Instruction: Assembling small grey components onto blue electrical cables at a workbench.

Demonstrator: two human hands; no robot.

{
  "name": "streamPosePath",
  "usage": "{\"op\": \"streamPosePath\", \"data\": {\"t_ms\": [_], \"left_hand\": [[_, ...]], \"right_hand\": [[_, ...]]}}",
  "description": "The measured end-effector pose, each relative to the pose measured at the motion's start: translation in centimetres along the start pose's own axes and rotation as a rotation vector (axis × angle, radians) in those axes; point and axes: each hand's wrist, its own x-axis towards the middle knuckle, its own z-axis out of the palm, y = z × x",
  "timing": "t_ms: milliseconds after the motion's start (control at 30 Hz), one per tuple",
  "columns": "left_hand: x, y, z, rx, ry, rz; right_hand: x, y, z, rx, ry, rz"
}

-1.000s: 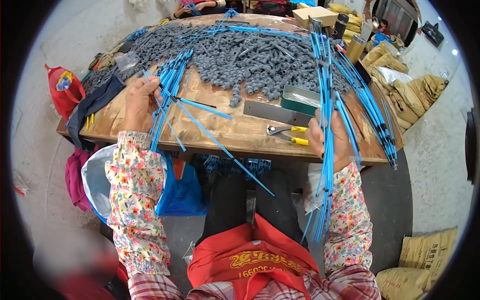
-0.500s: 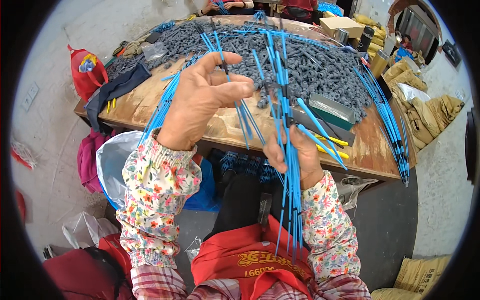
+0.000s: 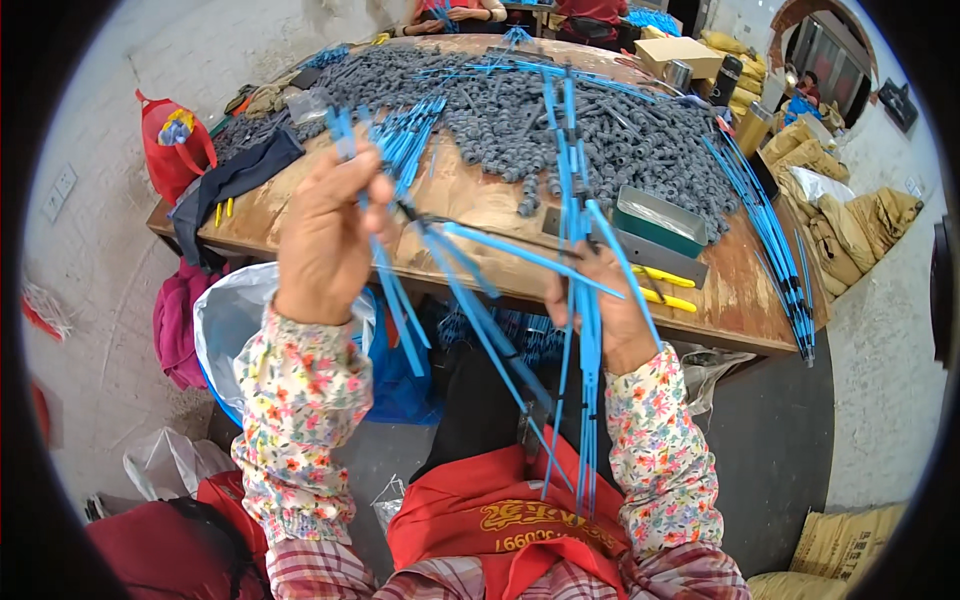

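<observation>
Thin blue rods with black bands make up a bundle (image 3: 588, 350) that hangs roughly upright, with my right hand (image 3: 612, 310) closed round its middle. Several loose blue rods (image 3: 480, 320) slant between my two hands, smeared by motion. My left hand (image 3: 335, 235) is raised over the table's near edge, its fingers closed on a few blue rods (image 3: 395, 300) that point downward. A dark thin strand (image 3: 490, 232) runs from these toward my right hand. Behind my left hand, more blue rods (image 3: 408, 145) lie spread on the wooden table (image 3: 270, 220).
A heap of grey plastic fittings (image 3: 600, 140) covers the table's far part. Beside my right hand are a green tray (image 3: 660, 222) and yellow handles (image 3: 667, 287). Another rod bundle (image 3: 775, 240) lies at the right edge. A white-lined bag (image 3: 235, 320) stands below. Other people (image 3: 455, 12) sit opposite.
My left hand has moved left and down and its fingers have closed on some rods. Rods now splay between the hands. My right hand has stayed nearly in place with the bundle.
</observation>
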Motion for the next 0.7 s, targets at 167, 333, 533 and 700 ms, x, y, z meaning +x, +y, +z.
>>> {"op": "streamPosePath", "data": {"t_ms": [167, 333, 533, 700], "left_hand": [[-0.7, -0.2, -1.5, -0.110, 0.107, -0.037], [-1.0, -0.3, 5.0, 0.055, 0.149, -0.106], [-0.4, -2.2, 8.1, 0.219, 0.050, -0.067], [0.1, -3.4, 8.4, 0.277, 0.009, -0.060]], "right_hand": [[-0.8, -1.6, -2.5, -0.427, 0.235, -0.220], [-1.9, -2.1, -1.5, -1.170, 0.383, -0.615], [-2.9, -1.8, 1.1, -0.851, 0.239, -0.427], [-3.0, -1.8, 1.2, -0.680, 0.207, -0.345]]}}
